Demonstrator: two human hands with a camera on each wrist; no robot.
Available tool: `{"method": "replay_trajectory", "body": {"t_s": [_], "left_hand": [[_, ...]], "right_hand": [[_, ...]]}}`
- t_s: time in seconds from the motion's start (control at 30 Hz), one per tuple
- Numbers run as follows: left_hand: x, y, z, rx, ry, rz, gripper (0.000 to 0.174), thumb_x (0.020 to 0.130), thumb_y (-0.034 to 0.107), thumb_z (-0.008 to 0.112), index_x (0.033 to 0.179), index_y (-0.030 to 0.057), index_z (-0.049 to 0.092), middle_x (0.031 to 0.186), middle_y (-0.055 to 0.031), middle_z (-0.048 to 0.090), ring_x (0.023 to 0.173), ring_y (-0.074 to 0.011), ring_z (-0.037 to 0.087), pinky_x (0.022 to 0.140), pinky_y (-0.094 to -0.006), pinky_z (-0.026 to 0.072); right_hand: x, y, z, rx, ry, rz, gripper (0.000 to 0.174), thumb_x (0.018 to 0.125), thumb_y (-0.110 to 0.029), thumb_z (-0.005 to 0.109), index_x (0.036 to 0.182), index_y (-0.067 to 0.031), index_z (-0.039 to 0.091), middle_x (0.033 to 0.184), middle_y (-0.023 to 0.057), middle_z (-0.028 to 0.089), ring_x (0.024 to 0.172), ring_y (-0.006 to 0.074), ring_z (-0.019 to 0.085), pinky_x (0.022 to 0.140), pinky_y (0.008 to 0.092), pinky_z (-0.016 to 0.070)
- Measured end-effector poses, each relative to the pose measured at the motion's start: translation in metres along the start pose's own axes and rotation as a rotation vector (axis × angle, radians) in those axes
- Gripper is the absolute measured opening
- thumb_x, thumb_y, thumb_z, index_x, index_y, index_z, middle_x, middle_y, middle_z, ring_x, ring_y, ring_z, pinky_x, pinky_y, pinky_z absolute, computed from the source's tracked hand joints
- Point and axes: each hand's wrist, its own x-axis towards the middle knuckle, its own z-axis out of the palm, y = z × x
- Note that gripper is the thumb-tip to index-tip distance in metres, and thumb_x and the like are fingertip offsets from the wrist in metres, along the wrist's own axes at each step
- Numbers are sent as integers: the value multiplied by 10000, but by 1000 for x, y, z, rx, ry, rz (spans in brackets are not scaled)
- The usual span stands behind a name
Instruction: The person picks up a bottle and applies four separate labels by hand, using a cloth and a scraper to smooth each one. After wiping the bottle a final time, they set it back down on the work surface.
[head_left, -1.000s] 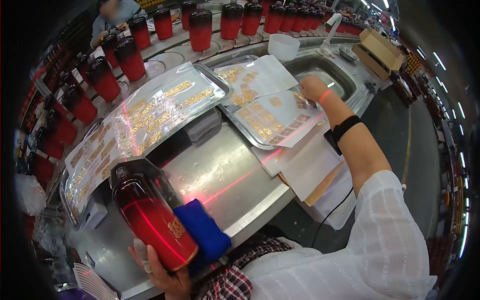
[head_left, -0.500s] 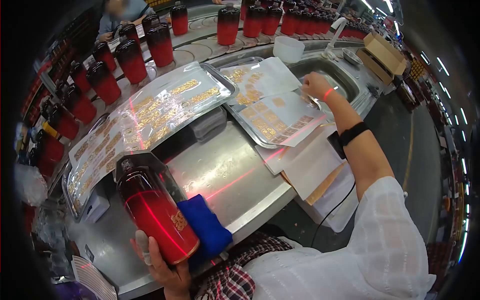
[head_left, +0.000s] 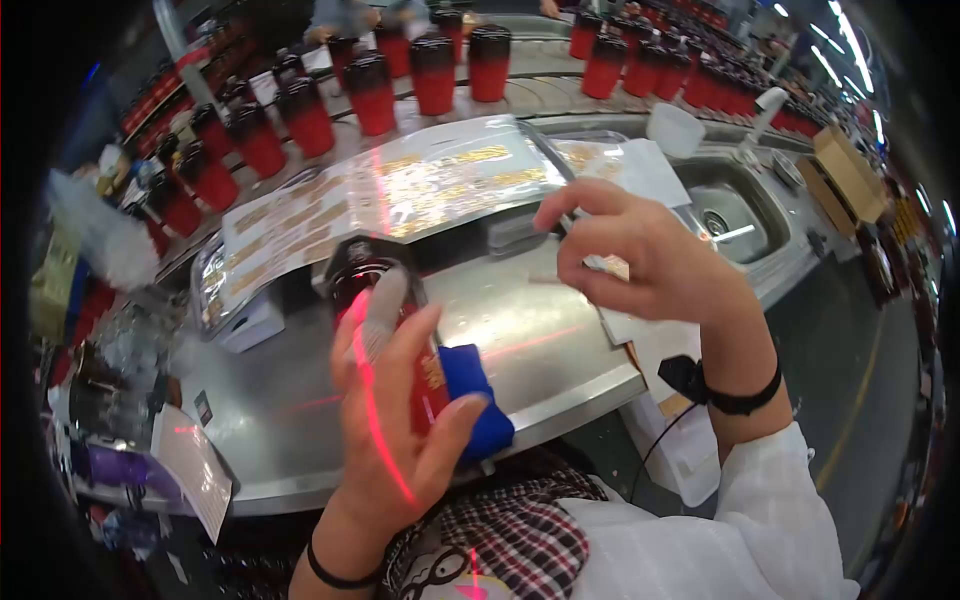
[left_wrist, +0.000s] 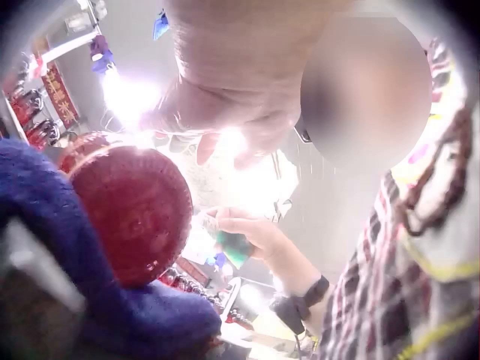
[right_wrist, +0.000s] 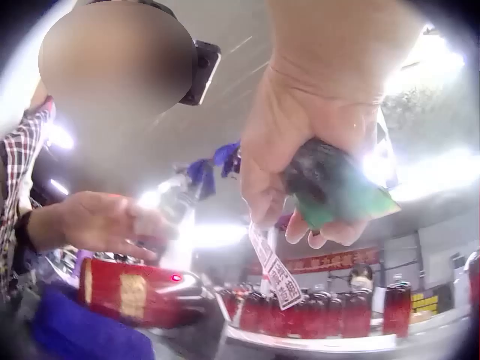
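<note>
A red-and-black bottle with gold lettering lies tilted on a blue cloth pad, its neck end in a dark angular holder. My left hand is raised over the bottle with fingers apart, hiding much of it in the head view. A pale cover wraps one finger. To the right, over the steel table, my right hand pinches a small printed decal strip between thumb and finger. Its other fingers curl round a black and green piece, whose kind I cannot tell.
Behind the bottle, a tray carries sheets of gold decals. Red-and-black bottles line the conveyor beyond. A sink, a white tub and a cardboard box stand at the right. The table's raised front edge runs before me.
My right hand has come back from the decal sheets by the sink toward the bottle, holding the strip. My left hand has moved from the bottle's base up over it. The head view has shifted left.
</note>
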Motion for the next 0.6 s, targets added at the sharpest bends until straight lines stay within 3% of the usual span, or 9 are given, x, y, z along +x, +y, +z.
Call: {"method": "replay_trajectory", "body": {"t_s": [0.13, 0.23, 0.27, 0.3, 0.37, 0.4, 0.6], "left_hand": [[16, -11, 6, -11, -95, -10, 210, 854, 132, 688, 1024, 21, 637, 1322, -271, 499, 1317, -377, 393, 1112, -469, 249], [6, -16, 8, -196, 52, -53, 115, 896, 129, 653, 967, 39, 645, 1335, -264, 509, 1341, -377, 359, 1113, -457, 257], [2, -21, 8, -211, 69, -62, 110, 902, 132, 649, 961, 39, 644, 1347, -261, 505, 1347, -379, 349, 1113, -456, 259], [-1, -24, 8, -227, 86, -73, 107, 907, 135, 646, 956, 40, 644, 1358, -257, 501, 1354, -380, 339, 1113, -454, 260], [-4, -21, 8, -262, 124, -110, 111, 916, 147, 648, 944, 39, 647, 1364, -238, 513, 1359, -375, 327, 1109, -454, 264], [-5, -20, 7, -259, 137, -115, 114, 917, 149, 649, 940, 38, 649, 1363, -232, 518, 1357, -371, 331, 1109, -453, 265], [-12, -25, 9, -345, 201, -142, 106, 917, 142, 650, 926, 37, 659, 1359, -196, 539, 1332, -345, 373, 1111, -452, 262]], "right_hand": [[14, -33, 37, 163, 30, -168, 134, 813, -77, 718, 891, -29, 619, 1068, 131, 592, 936, 290, 603, 779, 358, 505], [9, -43, 42, 275, 49, 59, 198, 825, -125, 734, 955, -21, 628, 1075, 130, 594, 963, 280, 601, 794, 358, 504], [4, -38, 48, 246, 26, 72, 315, 830, -196, 765, 1068, -36, 635, 1155, 83, 591, 946, 171, 590, 688, 273, 479], [2, -34, 61, 215, 47, 28, 328, 828, -213, 769, 1073, -43, 633, 1154, 71, 585, 917, 168, 584, 657, 265, 473], [-1, -32, 83, 302, 50, 14, 299, 831, -202, 765, 1051, -46, 637, 1142, 65, 582, 876, 155, 576, 637, 261, 466], [-1, -37, 87, 323, 45, 83, 202, 845, -148, 743, 989, -46, 645, 1131, 69, 579, 836, 143, 571, 637, 264, 465], [-3, -39, 93, 317, 97, 42, 76, 854, -67, 711, 897, -43, 653, 1115, 77, 578, 810, 129, 574, 634, 253, 463]]}}
